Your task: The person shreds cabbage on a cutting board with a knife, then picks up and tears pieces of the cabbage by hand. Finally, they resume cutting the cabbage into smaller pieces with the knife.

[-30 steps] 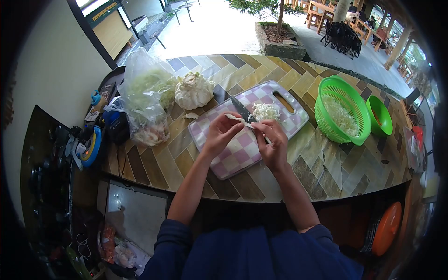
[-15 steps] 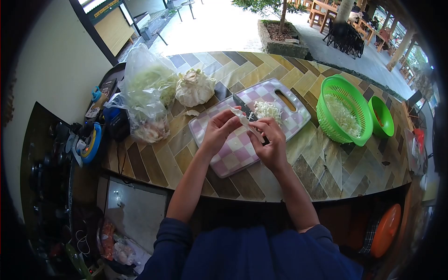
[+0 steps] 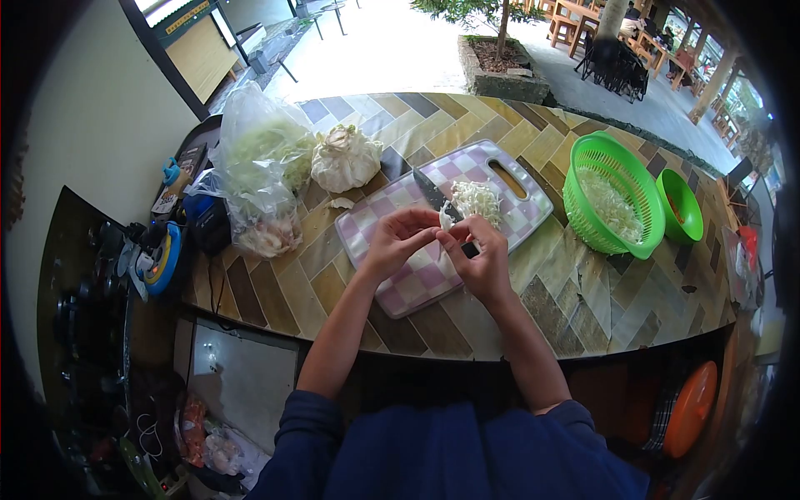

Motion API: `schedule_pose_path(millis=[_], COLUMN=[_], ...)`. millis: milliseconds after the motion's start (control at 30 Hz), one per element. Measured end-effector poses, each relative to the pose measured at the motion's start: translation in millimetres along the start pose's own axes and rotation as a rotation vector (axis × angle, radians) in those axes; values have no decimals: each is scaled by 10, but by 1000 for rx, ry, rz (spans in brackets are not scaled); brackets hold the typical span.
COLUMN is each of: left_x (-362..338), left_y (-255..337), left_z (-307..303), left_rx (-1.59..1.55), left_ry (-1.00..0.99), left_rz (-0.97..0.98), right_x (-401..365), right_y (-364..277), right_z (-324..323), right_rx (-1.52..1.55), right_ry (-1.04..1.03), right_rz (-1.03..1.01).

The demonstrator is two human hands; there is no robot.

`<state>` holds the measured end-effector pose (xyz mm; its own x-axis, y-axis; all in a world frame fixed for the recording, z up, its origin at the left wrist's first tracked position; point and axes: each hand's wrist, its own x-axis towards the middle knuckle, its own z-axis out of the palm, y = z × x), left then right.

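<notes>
Over a pink-and-white checkered cutting board (image 3: 408, 279), my left hand (image 3: 400, 242) and my right hand (image 3: 482, 260) meet, fingertips pinched together. Between them is a small white cabbage piece (image 3: 446, 218), mostly hidden by the fingers. A knife (image 3: 428, 189) lies on the board beyond my hands, its dark blade pointing away to the left and its handle partly covered by my right hand. Just past my right fingers sits a pile of shredded cabbage (image 3: 477, 202). A cut cabbage head (image 3: 346, 160) stands left of the board, with a small scrap (image 3: 341, 202) beside it.
A clear plastic bag (image 3: 260, 158) of pale vegetables stands at the left of the tiled counter (image 3: 542, 312). On the right are a green colander (image 3: 583, 218) holding shreds and a smaller green bowl (image 3: 688, 212). Below the counter is an orange round object (image 3: 692, 408).
Both hands have drawn closer together. The cabbage piece, longer and more visible before, now shows only a small part between my fingers. The knife stays on the board.
</notes>
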<state>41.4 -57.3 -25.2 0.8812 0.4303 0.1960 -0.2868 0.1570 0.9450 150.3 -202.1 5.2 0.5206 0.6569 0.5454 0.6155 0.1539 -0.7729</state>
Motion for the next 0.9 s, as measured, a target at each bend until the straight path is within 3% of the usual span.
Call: schedule_pose_path(millis=[233,900], left_x=[1,-15], left_y=[2,71], left_z=[80,18], left_rx=[117,50], left_ry=[67,33], left_rz=[60,-29], right_x=[-10,-2], right_y=[-31,-35], right_z=[4,-10], right_rx=[-49,-22], right_ry=[-27,-195], right_rz=[3,-57])
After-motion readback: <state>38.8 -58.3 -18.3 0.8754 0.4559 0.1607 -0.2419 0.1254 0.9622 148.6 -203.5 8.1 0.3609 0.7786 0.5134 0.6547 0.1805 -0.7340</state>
